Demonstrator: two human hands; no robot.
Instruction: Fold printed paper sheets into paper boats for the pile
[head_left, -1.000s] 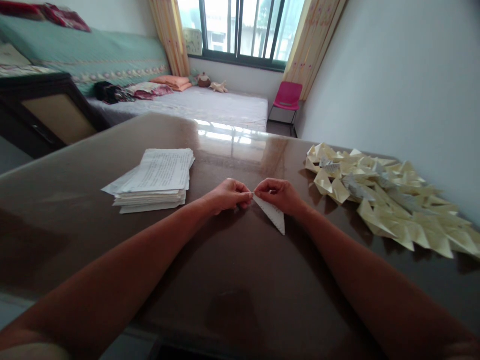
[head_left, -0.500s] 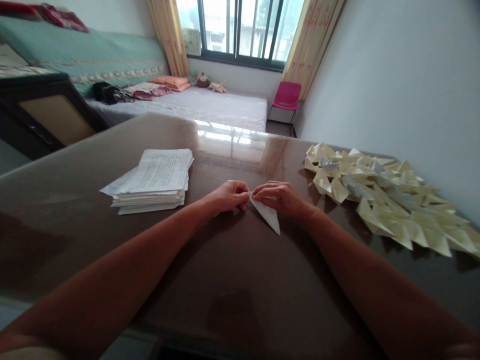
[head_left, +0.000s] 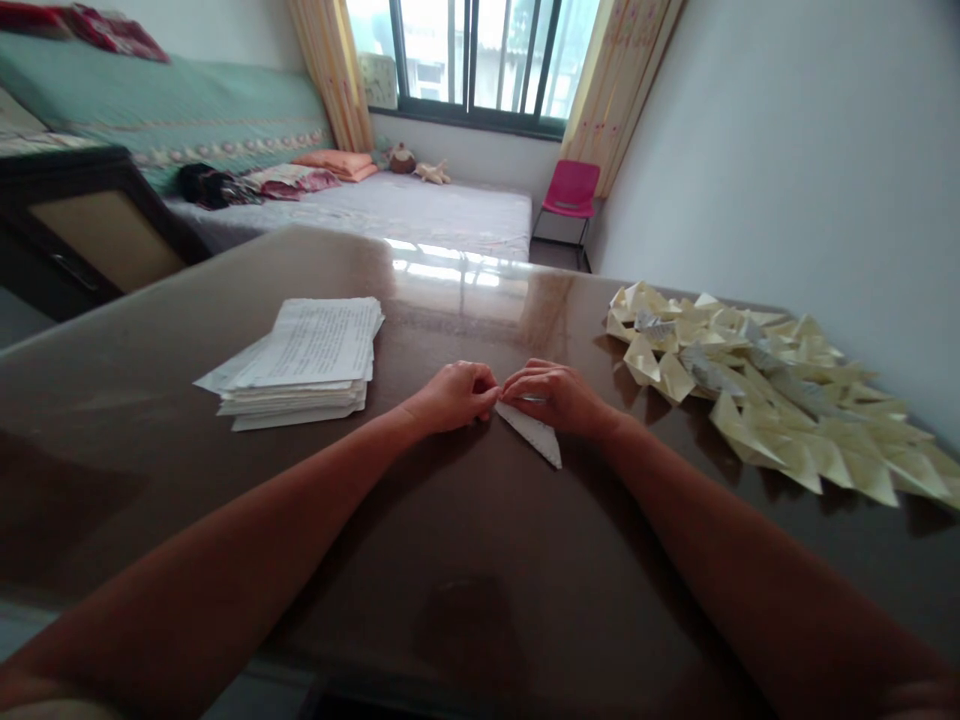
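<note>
1. Spanning the near side of the table (head_left: 465, 540), two bare forearms converge over a smooth, glossy brown surface that throws back dim reflections.
2. The folded paper (head_left: 538, 436) is at the middle of the table, between and partly under the hands: a white, narrow, flat triangular piece with small dark marks along its edge, its sharp point aimed toward the near right.
3. The left hand (head_left: 461, 397) is narrow, thumb and forefinger pinched on the upper-left corner of the folded paper.
4. The right hand (head_left: 556, 398) curls over the upper part of the same piece, fingers drawn close together and holding it; the thumb is mostly hidden.
5. To the right, well apart from the hands, spreads a heap of folded paper shapes (head_left: 784, 425), mostly cream, some greyish with print, all crisp creases and pointed peaks.
6. To the left lies a stack of paper (head_left: 311, 345), thin white printed sheets with uneven, fanned edges.
7. Beyond the table are a dark-framed cabinet (head_left: 105, 235) with a tan panel, a bed (head_left: 450, 215) under pale, softly wrinkled cloth, and a magenta chair (head_left: 571, 188) on thin legs.
8. Farthest back, patterned yellow curtains (head_left: 626, 90) flank a dark-framed sliding window (head_left: 502, 60).
</note>
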